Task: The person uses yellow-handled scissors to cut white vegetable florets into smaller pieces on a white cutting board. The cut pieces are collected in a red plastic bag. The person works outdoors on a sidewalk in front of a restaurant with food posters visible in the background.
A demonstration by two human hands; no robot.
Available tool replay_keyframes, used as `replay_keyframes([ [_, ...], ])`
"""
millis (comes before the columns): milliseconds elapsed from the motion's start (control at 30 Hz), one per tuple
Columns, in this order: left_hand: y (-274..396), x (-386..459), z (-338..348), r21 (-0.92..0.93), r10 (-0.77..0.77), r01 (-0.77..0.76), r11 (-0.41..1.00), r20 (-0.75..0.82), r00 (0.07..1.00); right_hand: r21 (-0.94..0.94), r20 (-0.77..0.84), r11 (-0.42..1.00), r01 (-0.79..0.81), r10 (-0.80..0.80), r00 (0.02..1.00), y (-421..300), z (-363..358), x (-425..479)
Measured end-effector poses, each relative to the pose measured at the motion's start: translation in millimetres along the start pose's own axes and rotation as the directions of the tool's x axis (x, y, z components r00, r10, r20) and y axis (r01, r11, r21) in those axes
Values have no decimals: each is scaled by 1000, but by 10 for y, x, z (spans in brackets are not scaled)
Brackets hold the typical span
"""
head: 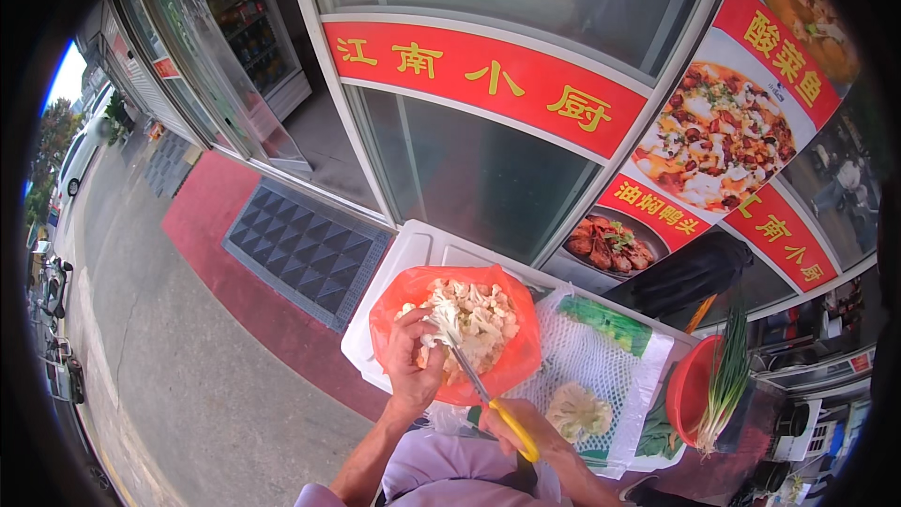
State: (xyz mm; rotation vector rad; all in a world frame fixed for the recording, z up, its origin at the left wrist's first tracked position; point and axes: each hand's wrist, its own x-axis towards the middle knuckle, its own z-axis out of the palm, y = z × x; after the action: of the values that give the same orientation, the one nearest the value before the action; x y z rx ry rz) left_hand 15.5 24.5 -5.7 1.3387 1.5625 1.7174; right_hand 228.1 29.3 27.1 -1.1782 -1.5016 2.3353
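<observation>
My left hand (414,360) holds a pale cauliflower piece (445,315) by its stem over an orange-red plastic bag (519,359). The bag lies spread wide, with many cut cauliflower florets (495,310) inside. In my right hand (522,424) are scissors (470,374) with a yellow handle. Their blades point up and left, the tips at the stem of the held piece; whether they touch it is hard to tell. Right of my right hand, a larger cauliflower head (578,411) rests on a white mesh-patterned plastic sheet or sack (590,359).
Everything stands on a white plastic surface (415,245) against glass panels (479,162) bearing writing and food pictures. At right, a red basin (686,384) has scallions (728,373) across its rim, beside dark green leaves (659,429). A grey mat (303,246) lies by the doorway at left.
</observation>
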Motion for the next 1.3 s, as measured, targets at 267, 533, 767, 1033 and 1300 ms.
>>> replay_keyframes([
  [267,-21,-63,85,-32,19,-23,999,-104,994,23,-47,1000,-2,3,999,49,33,-1],
  [533,7,-65,126,122,22,-10,992,-90,996,-28,-206,992,-122,113,972,-170,182,-39],
  [767,-69,0,37,-186,-159,139,973,-98,982,-311,-351,944,109,-221,910,11,188,-74],
  [1033,281,-13,43,-90,-118,135,987,172,978,86,-454,922,376,-300,839,-502,157,369],
  [1300,338,-23,-123,190,70,-126,974,276,959,227,-336,952,204,-120,934,-320,-61,476],
])
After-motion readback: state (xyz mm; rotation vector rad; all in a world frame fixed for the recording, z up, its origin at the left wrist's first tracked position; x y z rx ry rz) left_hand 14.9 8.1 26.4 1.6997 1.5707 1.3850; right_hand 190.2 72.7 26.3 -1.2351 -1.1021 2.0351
